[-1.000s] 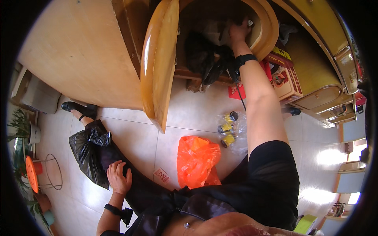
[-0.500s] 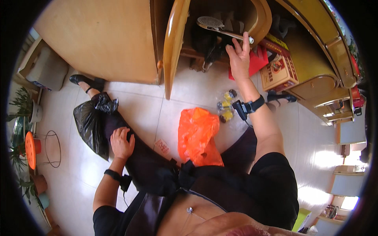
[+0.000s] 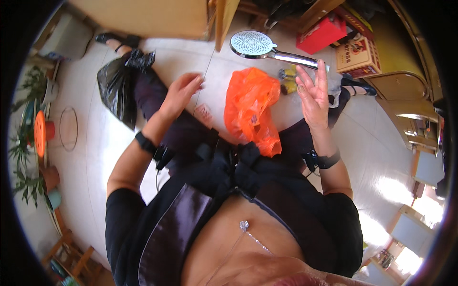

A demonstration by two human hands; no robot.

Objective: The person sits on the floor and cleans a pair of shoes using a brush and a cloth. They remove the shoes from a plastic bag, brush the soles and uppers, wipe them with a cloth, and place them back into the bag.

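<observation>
My right hand (image 3: 313, 97) is raised with its fingers up, holding a shower head (image 3: 252, 44) by the end of its chrome handle, which runs behind the fingers. The round pale face with its dotted nozzles points up at me, off to the hand's left. My left hand (image 3: 183, 91) hovers above my left thigh with nothing in it, fingers stretched out and slightly curved. Between my legs an orange plastic bag (image 3: 250, 102) lies crumpled, touching neither hand. Yellow items in clear wrapping (image 3: 287, 81) lie on the floor below the shower head.
A wooden cabinet (image 3: 157, 19) with an open door (image 3: 224, 21) stands ahead. Right of it are a red box (image 3: 322, 35) and a brown printed carton (image 3: 358, 57). A black plastic bag (image 3: 116, 90) rests against my left leg. Potted plants (image 3: 26, 143) and an orange stool (image 3: 39, 133) line the left.
My right hand has drawn the shower head out of the cabinet and back toward me. My left hand has lifted off my thigh and moved inward. The view has shifted.
</observation>
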